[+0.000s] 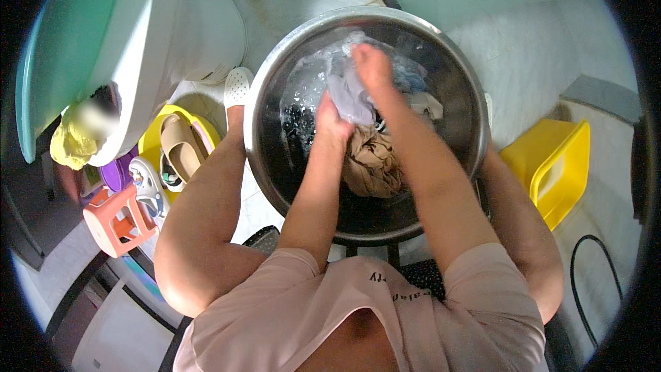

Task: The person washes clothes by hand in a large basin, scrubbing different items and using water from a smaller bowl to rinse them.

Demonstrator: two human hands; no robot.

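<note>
Between my knees stands a large round metal basin (454,77) with water in it. My left hand (333,121) grips the lower end of a wet pale lavender cloth (348,88). My right hand (373,68) is closed over the upper part of that same cloth, slightly blurred. Below my hands a bunched tan cloth (374,163) lies in the basin. A beige piece of cloth (427,105) shows to the right of my right forearm, beside bluish fabric (410,80) under the water. The water ripples at the left of the basin.
Left of me are a yellow tub (170,113) holding a tan clog (181,142), a white-grey clog (148,186) and a coral plastic stool (121,222). A yellow bin (547,165) lies tipped at right, near a black hose or cable (573,263).
</note>
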